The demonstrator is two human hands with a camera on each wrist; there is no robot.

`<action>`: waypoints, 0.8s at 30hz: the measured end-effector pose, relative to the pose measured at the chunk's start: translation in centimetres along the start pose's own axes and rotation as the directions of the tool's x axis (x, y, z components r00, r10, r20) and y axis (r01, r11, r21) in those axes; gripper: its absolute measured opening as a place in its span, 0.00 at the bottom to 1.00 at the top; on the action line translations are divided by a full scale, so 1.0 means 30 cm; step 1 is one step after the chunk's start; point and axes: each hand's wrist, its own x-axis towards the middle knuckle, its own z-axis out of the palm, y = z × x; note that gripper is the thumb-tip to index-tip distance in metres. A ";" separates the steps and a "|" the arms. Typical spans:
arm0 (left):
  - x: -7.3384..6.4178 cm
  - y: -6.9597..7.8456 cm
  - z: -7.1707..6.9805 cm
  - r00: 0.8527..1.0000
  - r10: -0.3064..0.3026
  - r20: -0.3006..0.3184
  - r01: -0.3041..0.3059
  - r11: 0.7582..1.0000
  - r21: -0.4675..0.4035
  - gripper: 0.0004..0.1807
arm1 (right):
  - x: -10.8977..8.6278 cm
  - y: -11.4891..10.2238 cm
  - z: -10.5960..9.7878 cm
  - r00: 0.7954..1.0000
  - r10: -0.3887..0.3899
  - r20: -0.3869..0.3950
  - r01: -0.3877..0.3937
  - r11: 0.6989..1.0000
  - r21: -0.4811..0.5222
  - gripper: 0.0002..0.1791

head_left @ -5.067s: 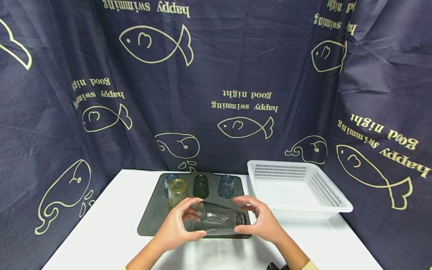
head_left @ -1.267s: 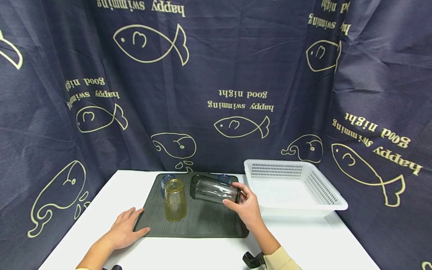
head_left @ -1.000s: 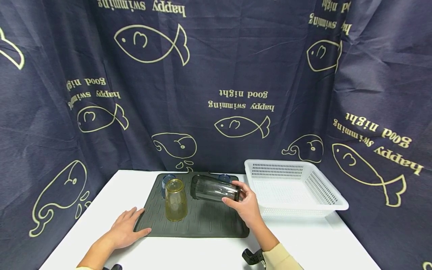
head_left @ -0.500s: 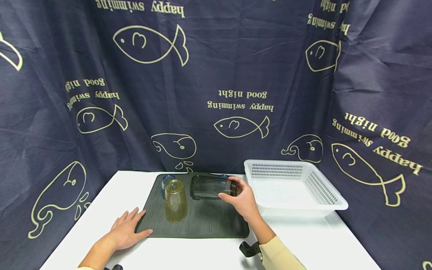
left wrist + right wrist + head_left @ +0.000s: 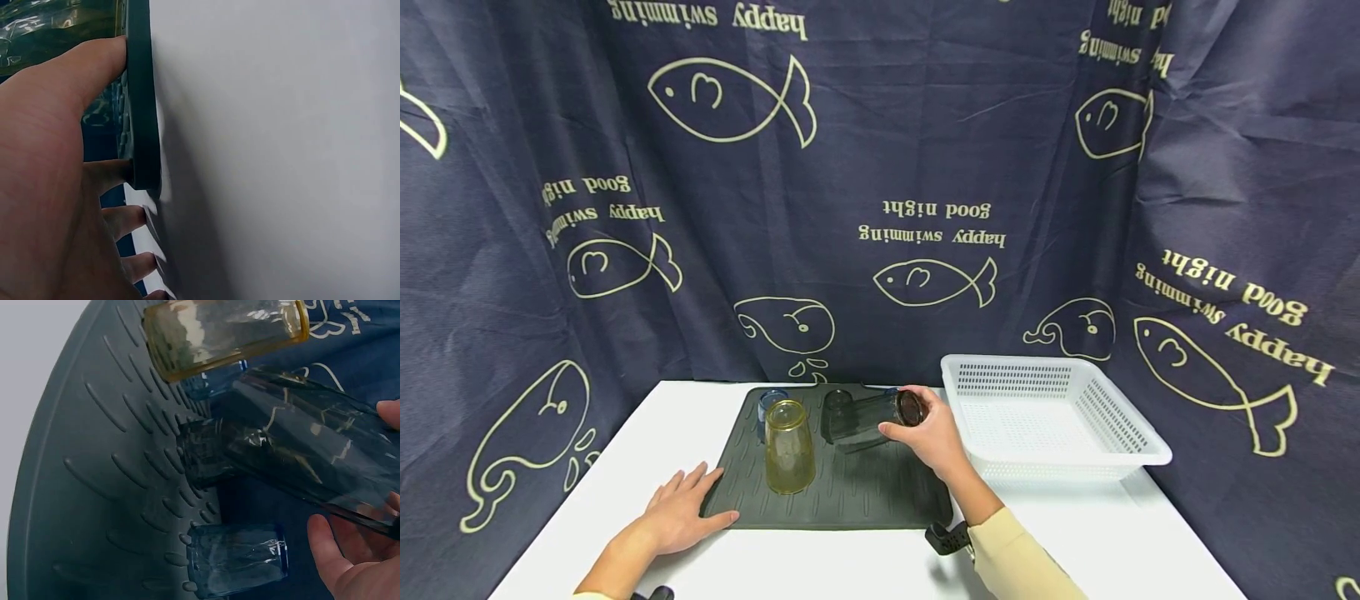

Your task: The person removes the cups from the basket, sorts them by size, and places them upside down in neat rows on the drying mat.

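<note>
A tall smoky-grey drinking glass is tilted above the mat, mouth to the lower left. My right hand grips it near its base, thumb in front and fingers behind. Below it, a small dark glass stands on the dark grey drying mat. A yellow glass stands upside down on the mat's left half. Behind that is a blue glass; another blue glass is largely hidden in the head view. My left hand, fingers spread, touches the mat's front left corner.
A white perforated plastic basket stands on the white table right of the mat. A dark blue curtain with fish prints encloses the back and sides. A black wrist device sits at my right wrist.
Earlier both hands held the tall grey glass; my left hand has let go and moved to the mat corner. In the last second the glass has turned, its base swinging towards the camera.
</note>
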 end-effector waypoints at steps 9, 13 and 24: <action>-0.001 0.007 -0.005 1.000 -0.010 0.004 0.010 1.000 -0.014 0.52 | 0.023 0.000 0.030 1.000 0.012 -0.017 -0.012 1.000 -0.022 0.36; -0.001 0.004 -0.003 1.000 -0.009 0.001 0.009 1.000 -0.007 0.52 | 0.025 0.001 0.032 1.000 0.007 0.000 -0.007 1.000 0.003 0.38; 0.002 -0.002 0.004 1.000 -0.014 -0.008 0.014 1.000 -0.012 0.53 | 0.019 0.019 0.029 0.997 -0.048 0.059 0.048 0.999 0.004 0.40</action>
